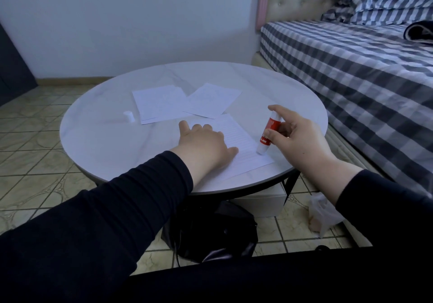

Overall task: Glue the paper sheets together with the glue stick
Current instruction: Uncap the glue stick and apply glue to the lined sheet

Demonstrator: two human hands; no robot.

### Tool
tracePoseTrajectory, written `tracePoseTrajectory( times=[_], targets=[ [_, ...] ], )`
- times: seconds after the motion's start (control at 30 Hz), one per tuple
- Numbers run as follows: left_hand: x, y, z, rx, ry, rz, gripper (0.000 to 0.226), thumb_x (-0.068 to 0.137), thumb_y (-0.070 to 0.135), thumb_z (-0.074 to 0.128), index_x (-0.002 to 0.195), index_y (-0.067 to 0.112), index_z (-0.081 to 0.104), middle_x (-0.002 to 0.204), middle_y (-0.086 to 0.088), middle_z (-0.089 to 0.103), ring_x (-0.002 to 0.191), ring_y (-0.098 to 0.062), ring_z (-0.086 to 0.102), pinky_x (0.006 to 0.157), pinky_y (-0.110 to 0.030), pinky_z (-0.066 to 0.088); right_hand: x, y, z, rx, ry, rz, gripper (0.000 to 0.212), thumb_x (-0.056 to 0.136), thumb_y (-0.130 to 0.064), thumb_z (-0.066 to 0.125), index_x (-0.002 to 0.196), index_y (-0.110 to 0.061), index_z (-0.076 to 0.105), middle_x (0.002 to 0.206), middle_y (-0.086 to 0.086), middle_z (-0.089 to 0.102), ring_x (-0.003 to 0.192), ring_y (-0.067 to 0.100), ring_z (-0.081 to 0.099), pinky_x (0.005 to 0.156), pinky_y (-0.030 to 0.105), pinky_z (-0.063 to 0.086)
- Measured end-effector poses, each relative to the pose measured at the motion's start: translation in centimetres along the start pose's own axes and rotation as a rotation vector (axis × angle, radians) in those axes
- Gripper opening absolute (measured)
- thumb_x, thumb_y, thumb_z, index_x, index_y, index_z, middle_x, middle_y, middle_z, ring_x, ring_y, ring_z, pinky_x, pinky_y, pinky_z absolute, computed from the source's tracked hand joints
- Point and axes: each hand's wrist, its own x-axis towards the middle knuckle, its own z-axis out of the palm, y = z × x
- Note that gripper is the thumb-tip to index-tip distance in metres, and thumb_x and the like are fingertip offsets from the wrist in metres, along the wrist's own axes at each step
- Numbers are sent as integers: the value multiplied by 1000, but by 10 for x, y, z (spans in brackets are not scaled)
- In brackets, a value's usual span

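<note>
White paper sheets lay on a round, pale table point(98, 143). The nearest sheet point(243, 155) had thin lines on it and sat at the near right part of the table. The left hand point(203, 143) lay flat on that sheet with its fingers straight, pressing it down and holding nothing. The right hand point(297, 136) was wrapped around a red and white glue stick point(267, 134). The thumb and fingers held the stick by its middle, and the pointer finger stuck out past the top end. The stick was tilted, and its white bottom tip touched the lined sheet near the sheet's right edge.

Farther back on the table lay two more lots of paper. A small stack point(159, 103) was on the left, and a single sheet point(213, 101) was just to its right, lapping over the stack's corner. A little white cap point(128, 116) sat on the table to the left of the stack, apart from the hands.

Both arms wore dark sleeves. A black bag point(210, 232) sat on the tiled floor under the table. A clear plastic bag point(323, 216) lay on the floor to the right. A bed point(351, 68) with grey and white checked covers stood on the far right.
</note>
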Motion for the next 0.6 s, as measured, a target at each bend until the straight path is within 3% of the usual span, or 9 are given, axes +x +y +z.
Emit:
tracePoseTrajectory(
  times=[0.1,0.23,0.4,0.6],
  targets=[
    [3,-4,5,-178,123,163,45,93,57,40,128,31,52,135,4,48,128,-19,38,105,-46,18,3,2,0,71,8,-9,49,86,-22,69,129,-41,54,91,-5,72,91,8,68,89,23,50],
    [-2,-10,8,-426,-15,295,46,95,54,45,140,46,41,151,22,33,140,-5,27,117,-39,0,4,4,-6,126,7,-22,48,85,-22,71,124,-45,55,87,-3,74,88,10,70,94,38,52],
    [2,-13,9,-311,-55,308,51,93,65,37,142,55,30,158,20,20,145,-8,21,115,-49,-4,1,6,-3,34,-61,-34,47,86,-23,70,126,-43,54,83,-4,73,85,10,69,91,34,52],
    [4,-9,12,-273,-59,273,53,93,68,29,145,56,23,160,18,16,147,-10,15,113,-54,-7,8,14,-6,35,31,-9,49,87,-21,68,129,-40,53,88,-3,72,90,11,68,91,31,52]
  ],
)
